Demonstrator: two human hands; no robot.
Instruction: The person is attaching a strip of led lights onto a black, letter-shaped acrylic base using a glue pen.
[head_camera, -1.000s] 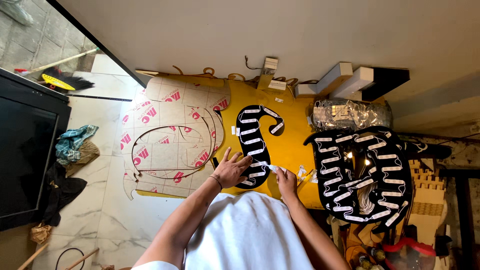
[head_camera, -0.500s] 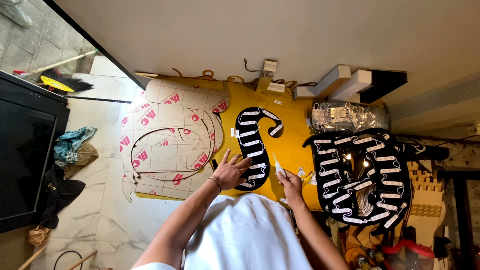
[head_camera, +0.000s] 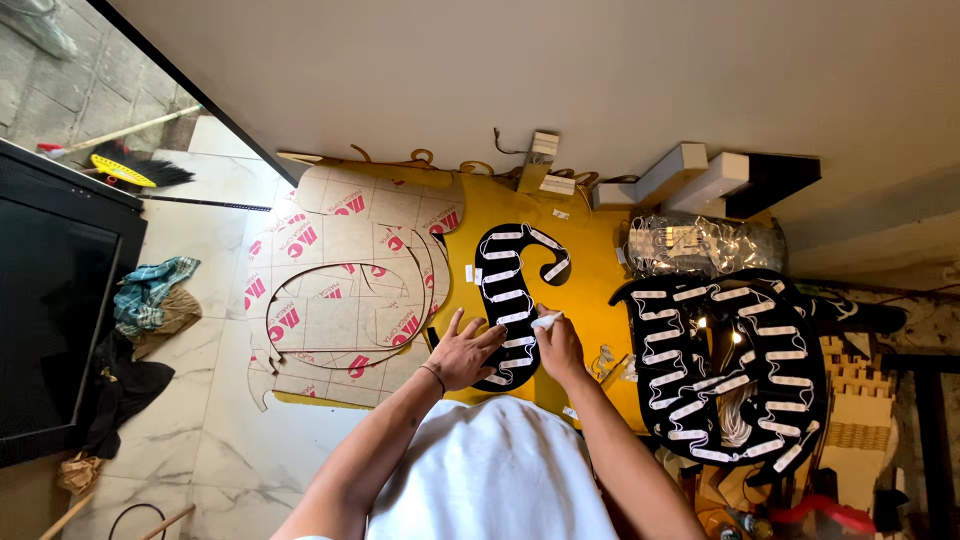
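A black S-shaped panel (head_camera: 505, 290) lies on a yellow sheet (head_camera: 590, 250), with small white rectangular light modules stuck along it. My left hand (head_camera: 462, 352) rests flat with fingers spread on the panel's lower left edge. My right hand (head_camera: 560, 345) pinches one white module (head_camera: 546, 320) just above the panel's lower right part. A thin bracelet circles my left wrist.
A larger black shaped panel (head_camera: 730, 370) with several white modules lies to the right. Cut-out protective-film sheets (head_camera: 340, 300) lie to the left on the marble floor. A clear bag of modules (head_camera: 700, 245), white boxes (head_camera: 700, 175), a broom (head_camera: 130, 170) and a dark cabinet (head_camera: 50, 310) stand around.
My right hand has risen slightly and now holds a white module over the S-shaped panel. My left hand stays on the panel's edge.
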